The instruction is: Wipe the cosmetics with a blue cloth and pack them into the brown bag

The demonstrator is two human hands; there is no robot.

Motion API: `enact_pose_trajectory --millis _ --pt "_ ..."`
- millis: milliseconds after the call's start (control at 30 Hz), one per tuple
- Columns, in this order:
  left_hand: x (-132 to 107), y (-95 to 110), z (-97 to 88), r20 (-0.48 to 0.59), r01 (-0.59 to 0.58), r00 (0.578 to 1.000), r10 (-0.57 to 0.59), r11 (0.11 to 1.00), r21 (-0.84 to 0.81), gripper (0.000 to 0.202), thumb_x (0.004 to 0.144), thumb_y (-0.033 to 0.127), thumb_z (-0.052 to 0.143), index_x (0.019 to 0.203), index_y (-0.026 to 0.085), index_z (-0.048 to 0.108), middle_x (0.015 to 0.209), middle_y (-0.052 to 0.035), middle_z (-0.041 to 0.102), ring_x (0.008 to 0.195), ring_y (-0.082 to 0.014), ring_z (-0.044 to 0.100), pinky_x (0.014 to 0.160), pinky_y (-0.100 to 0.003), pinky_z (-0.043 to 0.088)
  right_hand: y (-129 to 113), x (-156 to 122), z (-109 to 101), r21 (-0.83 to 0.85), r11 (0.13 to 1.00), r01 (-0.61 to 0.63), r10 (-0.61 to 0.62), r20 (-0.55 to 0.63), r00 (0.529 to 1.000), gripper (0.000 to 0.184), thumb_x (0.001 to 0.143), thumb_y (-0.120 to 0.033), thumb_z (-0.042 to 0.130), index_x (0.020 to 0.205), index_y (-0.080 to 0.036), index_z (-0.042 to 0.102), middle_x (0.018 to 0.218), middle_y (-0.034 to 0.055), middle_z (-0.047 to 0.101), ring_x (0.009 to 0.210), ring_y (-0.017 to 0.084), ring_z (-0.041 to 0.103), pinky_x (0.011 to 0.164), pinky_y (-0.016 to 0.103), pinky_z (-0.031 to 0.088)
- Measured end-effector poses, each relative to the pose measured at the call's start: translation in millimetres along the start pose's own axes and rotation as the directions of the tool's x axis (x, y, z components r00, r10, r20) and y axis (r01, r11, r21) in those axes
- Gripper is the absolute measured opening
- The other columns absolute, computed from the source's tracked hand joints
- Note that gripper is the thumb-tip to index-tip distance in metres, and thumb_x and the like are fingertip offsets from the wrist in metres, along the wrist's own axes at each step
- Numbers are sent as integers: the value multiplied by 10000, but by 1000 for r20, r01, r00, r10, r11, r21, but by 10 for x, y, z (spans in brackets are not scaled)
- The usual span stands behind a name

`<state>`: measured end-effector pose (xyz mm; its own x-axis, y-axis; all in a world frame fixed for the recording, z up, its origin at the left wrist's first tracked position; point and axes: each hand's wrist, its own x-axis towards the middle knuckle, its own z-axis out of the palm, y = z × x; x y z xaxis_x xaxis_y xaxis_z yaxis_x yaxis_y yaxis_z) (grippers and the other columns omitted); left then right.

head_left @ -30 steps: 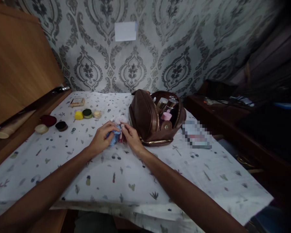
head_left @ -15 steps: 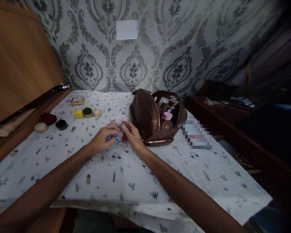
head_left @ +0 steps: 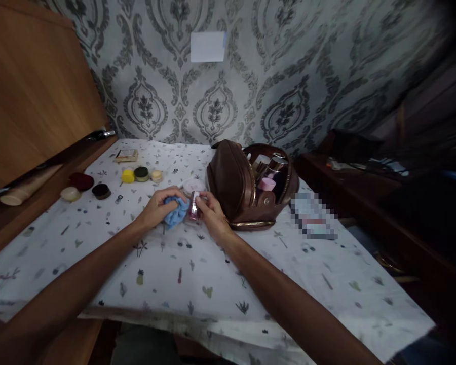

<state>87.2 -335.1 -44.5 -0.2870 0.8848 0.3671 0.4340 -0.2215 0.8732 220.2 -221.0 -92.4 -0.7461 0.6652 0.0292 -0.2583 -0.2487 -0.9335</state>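
Note:
My left hand (head_left: 160, 207) is closed around a crumpled blue cloth (head_left: 176, 211). Just right of the cloth, my right hand (head_left: 212, 213) pinches a small pinkish bottle (head_left: 193, 206) with a shiny upper part, held upright. Cloth and bottle are very close; whether they touch I cannot tell. Behind the bottle lies a round, pale, clear-edged container (head_left: 194, 186). Close to my right hand stands a brown cosmetic bag (head_left: 231, 182), unzipped, with a pink-capped item (head_left: 267, 184) and several other containers inside.
On the patterned tablecloth (head_left: 213, 263), left, sit a yellow jar (head_left: 128, 176), a dark-lidded jar (head_left: 141, 174), a small cream jar (head_left: 157, 176), a black round lid (head_left: 101, 191) and a palette (head_left: 126, 155). A pixelated flat item (head_left: 313, 215) lies right of the bag.
My hands have drawn slightly apart, so the bottle and the bunched cloth show more fully. The whole view has shifted a little, with things appearing further right.

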Motion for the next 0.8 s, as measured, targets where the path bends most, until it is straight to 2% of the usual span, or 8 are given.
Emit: enact_pose_trajectory --millis 67,167,267,400,500,600,800 --pt "12 -59 0 -104 23 994 -18 999 44 194 755 214 553 852 163 713 859 -26 651 785 -158 597 719 -257 469 -26 -27 27 11 1000 -6 5 64 998 461 691 -558 774 959 -239 578 760 -44 595 612 117 544 549 243 483" --pt "18 -121 4 -129 14 992 -4 997 77 209 772 228 565 885 158 726 888 -32 654 829 -165 604 762 -266 467 -45 -55 44 -16 1000 12 -10 114 993 424 705 -534 777 966 -242 613 792 -38 597 629 115 543 539 232 478" --pt "9 -124 7 -80 -3 997 9 997 74 211 783 226 569 898 159 732 888 -33 656 840 -166 613 780 -271 469 -33 -48 31 -42 998 45 -40 116 992 397 735 -533 753 966 -239 620 768 -42 584 598 106 516 521 225 460" --pt "-6 -60 3 47 -59 997 56 996 71 211 781 200 570 898 160 740 893 -39 667 860 -172 625 801 -276 477 1 -13 2 -36 997 64 -62 69 996 411 726 -548 754 950 -233 614 762 -41 582 610 110 507 533 227 461" --pt "-14 -14 3 133 -102 987 89 990 100 208 776 174 568 879 162 748 902 -50 675 883 -178 629 824 -281 480 13 -4 -14 -38 997 62 -61 22 998 442 728 -544 753 1022 -244 613 789 -36 593 655 121 527 554 227 459" --pt "-18 1 12 165 -121 981 99 985 124 216 779 156 562 882 165 752 916 -57 673 886 -177 630 830 -283 487 12 -5 -21 -66 997 35 -35 1 999 451 750 -538 733 1081 -258 609 769 -43 579 651 121 523 550 224 442" --pt "-21 -25 22 194 -160 972 133 978 131 236 786 145 544 896 170 752 930 -52 652 868 -163 624 820 -278 497 15 18 -18 -88 996 21 -21 8 1000 483 699 -536 769 1042 -238 607 729 -53 569 577 106 474 497 221 383"
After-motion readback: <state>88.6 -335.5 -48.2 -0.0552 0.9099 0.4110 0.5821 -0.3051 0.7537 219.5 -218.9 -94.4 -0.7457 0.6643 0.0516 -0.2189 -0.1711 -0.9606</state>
